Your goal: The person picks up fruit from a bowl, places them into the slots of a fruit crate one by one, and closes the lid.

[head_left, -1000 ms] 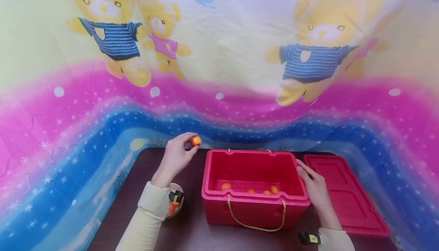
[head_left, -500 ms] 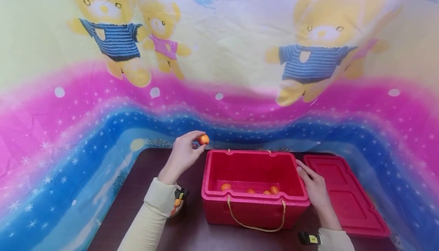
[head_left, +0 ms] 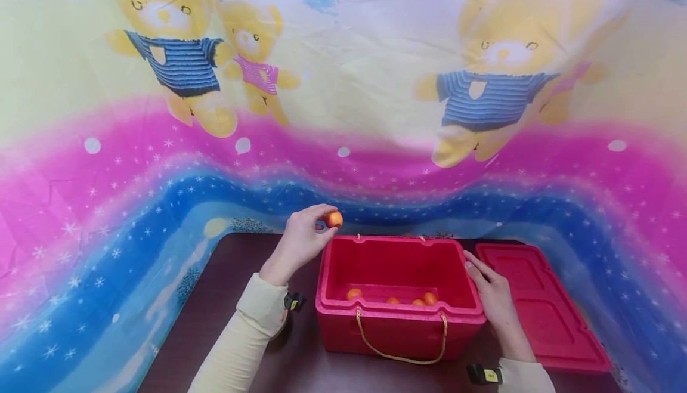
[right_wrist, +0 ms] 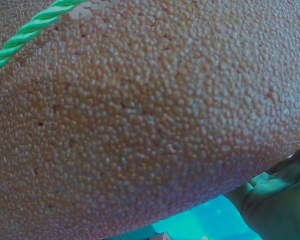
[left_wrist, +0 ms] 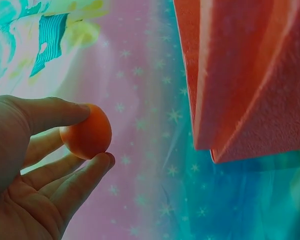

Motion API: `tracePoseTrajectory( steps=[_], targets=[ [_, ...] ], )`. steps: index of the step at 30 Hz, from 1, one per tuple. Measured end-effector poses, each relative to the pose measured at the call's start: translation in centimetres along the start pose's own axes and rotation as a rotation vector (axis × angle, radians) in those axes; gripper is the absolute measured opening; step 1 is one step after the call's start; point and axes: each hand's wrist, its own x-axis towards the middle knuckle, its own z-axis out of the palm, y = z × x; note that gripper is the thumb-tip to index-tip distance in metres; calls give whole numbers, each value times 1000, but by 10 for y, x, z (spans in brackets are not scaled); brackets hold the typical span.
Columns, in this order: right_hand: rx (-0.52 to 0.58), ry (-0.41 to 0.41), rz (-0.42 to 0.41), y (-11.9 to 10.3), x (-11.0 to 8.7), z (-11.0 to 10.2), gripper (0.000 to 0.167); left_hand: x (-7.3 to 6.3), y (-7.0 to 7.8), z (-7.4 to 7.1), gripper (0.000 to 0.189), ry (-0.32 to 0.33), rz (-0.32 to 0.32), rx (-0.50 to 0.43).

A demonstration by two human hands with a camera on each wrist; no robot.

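My left hand (head_left: 304,239) pinches a small orange ball (head_left: 334,219) between thumb and fingertips, above the back left corner of a red foam box (head_left: 399,333). In the left wrist view the same ball (left_wrist: 87,132) looks smooth, with the box wall (left_wrist: 260,100) to its right. Several similar orange balls (head_left: 354,293) lie on the floor of the lidless box. Against the box's right side rests my right hand (head_left: 495,294), its fingers fairly straight along the wall. The right wrist view is mostly filled by the box's grainy wall (right_wrist: 155,115).
A red lid (head_left: 553,309) lies on the dark table (head_left: 214,315) to the right of the box. A rope handle (head_left: 399,357) hangs at the box's front. Below the left sleeve a round container (head_left: 281,328) is mostly hidden. A printed curtain (head_left: 343,113) stands behind.
My left hand has moved right with the orange ball, from beside the box to above its back left corner. Its sleeve now covers most of the round container. The right hand stays put.
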Motion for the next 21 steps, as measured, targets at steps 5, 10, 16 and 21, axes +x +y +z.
tracePoseTrajectory(
  steps=[5, 10, 16, 21],
  targets=[
    [1, -9, 0, 0, 0, 0, 69, 4, 6, 5, 44, -42, 16, -1],
    [-2, -9, -2, 0, 0, 0, 69, 7, 14, 8, 45, -80, 31, -3],
    [4, -2, -8, 2, 1, 0, 68, 9, 23, 11, 44, -136, 57, -16],
    [7, 1, -3, 2, 2, 0, 69, 12, 27, 14, 44, -169, 84, 1]
  ],
)
